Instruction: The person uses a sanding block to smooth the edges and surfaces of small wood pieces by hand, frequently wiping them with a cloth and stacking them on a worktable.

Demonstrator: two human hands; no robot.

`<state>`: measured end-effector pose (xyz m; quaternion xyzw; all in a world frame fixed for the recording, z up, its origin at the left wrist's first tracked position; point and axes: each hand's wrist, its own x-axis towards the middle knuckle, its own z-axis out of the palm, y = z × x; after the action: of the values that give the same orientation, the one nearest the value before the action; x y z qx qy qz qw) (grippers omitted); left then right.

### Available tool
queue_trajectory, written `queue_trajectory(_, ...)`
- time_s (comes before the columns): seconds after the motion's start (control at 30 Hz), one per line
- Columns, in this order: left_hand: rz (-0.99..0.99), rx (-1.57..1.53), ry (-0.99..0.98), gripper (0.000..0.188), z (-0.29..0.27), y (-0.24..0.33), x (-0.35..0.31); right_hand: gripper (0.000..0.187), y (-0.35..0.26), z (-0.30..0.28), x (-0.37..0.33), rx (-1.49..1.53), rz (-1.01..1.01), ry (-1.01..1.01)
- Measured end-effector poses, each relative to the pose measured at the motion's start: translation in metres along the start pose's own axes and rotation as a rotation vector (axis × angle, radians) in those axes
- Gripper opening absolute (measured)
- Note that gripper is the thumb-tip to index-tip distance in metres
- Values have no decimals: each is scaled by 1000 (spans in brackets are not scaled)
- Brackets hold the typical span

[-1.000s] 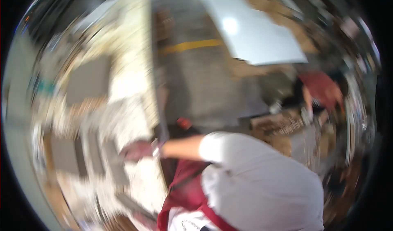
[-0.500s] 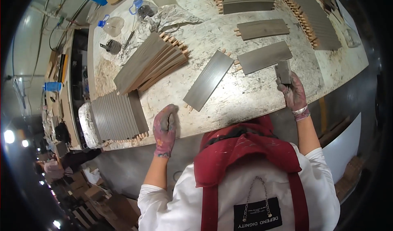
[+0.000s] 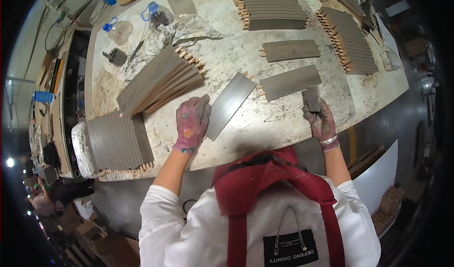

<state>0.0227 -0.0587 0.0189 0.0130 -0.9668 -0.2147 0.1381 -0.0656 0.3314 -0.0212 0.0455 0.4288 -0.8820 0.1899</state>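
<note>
My left hand (image 3: 193, 124), in a stained pink flowered glove, is at the left edge of a grey wooden slat (image 3: 231, 106) with pale dowel pegs at its ends. Its bent fingers close against that edge; the fingertips are partly hidden. A small dark grey rectangular block (image 3: 311, 99) stands up from the gripping fingers of my right hand (image 3: 321, 121), gloved the same way. Just beyond that block lies a second grey slat (image 3: 291, 82), with a third slat (image 3: 291, 51) farther back.
To the left lie a fanned pile of slats (image 3: 158, 80) and a tight row of slats (image 3: 116, 141). More slat rows (image 3: 274, 7) (image 3: 350, 42) fill the far side. Clear jugs (image 3: 119, 32) and crumpled plastic sheeting (image 3: 189, 28) are at the back left of the worktable (image 3: 269, 130).
My left hand has moved up from the table's near edge to the slat. My right hand keeps hold of the dark block. The whole view has shifted slightly.
</note>
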Motion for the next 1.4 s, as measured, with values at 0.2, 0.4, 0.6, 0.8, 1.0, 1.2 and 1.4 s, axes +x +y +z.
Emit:
queue_trajectory(0.2,17,9,-110,66,14,53,10,43,-2,6,0,4,35,31)
queue_trajectory(0.4,46,-93,-288,66,-17,30,-23,50,2,46,-15,-313,35,82)
queue_trajectory(0.6,81,-55,-190,63,-15,29,-36,47,11,122,-4,-875,-60,-145)
queue_trajectory(0.8,63,-63,-166,64,-5,29,-32,48,40,143,40,-963,-97,-290)
queue_trajectory(1.0,174,74,-37,54,30,14,-61,48,27,177,31,-760,167,-153)
queue_trajectory(1.2,313,130,95,43,41,61,-26,48,-7,103,68,-707,-98,-277)
queue_trajectory(1.4,14,-188,14,43,3,106,-77,46,9,138,79,-627,-38,-557)
